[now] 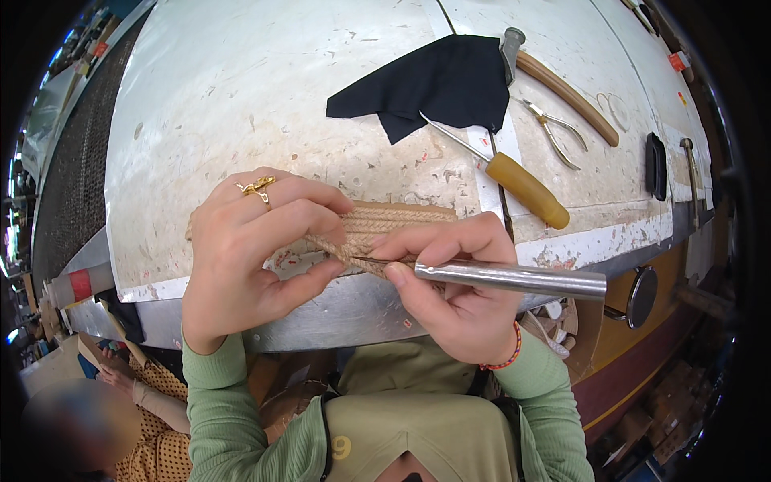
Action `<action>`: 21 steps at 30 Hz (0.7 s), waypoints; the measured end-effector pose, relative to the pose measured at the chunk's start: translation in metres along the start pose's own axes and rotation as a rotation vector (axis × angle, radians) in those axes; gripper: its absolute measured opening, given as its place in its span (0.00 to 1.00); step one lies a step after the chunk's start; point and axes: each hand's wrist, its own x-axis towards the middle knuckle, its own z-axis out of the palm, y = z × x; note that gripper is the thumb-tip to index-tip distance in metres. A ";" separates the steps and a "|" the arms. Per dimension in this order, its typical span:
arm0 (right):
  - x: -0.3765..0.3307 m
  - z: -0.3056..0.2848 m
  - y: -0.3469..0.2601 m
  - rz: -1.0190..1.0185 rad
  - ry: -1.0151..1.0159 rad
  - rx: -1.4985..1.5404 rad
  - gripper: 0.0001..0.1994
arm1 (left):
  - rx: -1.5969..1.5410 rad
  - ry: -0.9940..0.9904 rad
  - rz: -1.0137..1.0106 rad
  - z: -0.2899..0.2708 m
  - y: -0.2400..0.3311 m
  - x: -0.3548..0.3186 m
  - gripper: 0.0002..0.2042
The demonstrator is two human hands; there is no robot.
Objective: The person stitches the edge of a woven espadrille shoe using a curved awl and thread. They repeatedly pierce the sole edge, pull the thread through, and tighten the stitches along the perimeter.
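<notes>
A tan woven, braided piece (pixel 401 215) lies at the table's near edge, partly hidden under both hands. My left hand (pixel 261 241), with a gold ring, is curled over it; thumb and fingertips close on a narrow braided strip of it. In my right hand (pixel 466 297) is a slim tool with a shiny metal handle (pixel 534 279), gripped like a pen. Its thin dark tip points left and meets the braid beside my left fingertips.
Beyond my hands lie a black cloth (pixel 438 84), an awl with a yellow handle (pixel 526 189), pliers (pixel 554 132) and a hammer (pixel 566 96). A black oblong object (pixel 655 167) sits at right. Another person (pixel 152 402) is at lower left.
</notes>
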 end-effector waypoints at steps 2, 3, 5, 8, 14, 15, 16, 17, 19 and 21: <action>-0.001 0.002 0.002 -0.009 0.008 -0.028 0.10 | -0.031 -0.013 0.010 -0.001 -0.001 -0.001 0.11; -0.001 0.002 0.004 -0.027 0.001 -0.058 0.10 | -0.047 -0.019 0.015 -0.002 -0.002 -0.001 0.11; 0.000 0.003 0.003 -0.013 0.006 -0.016 0.10 | -0.042 -0.012 0.013 -0.001 -0.002 -0.002 0.12; 0.002 -0.004 -0.001 -0.021 -0.110 -0.101 0.14 | -0.032 -0.008 0.000 -0.001 -0.001 -0.003 0.12; 0.007 -0.004 -0.005 -0.061 -0.223 -0.240 0.16 | 0.145 0.026 -0.009 -0.007 0.013 -0.004 0.09; 0.008 -0.004 -0.005 -0.057 -0.227 -0.248 0.16 | 0.180 0.062 -0.019 -0.008 0.019 -0.007 0.09; 0.007 -0.004 -0.004 -0.029 -0.168 -0.177 0.16 | 0.215 0.097 -0.030 -0.009 0.025 -0.010 0.09; 0.005 -0.004 -0.002 0.000 -0.114 -0.105 0.16 | 0.207 0.159 -0.052 -0.009 0.032 -0.016 0.08; 0.005 -0.005 -0.003 0.066 -0.045 0.014 0.16 | 0.066 0.250 -0.176 -0.004 0.042 -0.028 0.08; 0.009 -0.005 -0.009 0.143 -0.036 0.111 0.17 | -0.193 0.322 -0.387 0.013 0.046 -0.048 0.08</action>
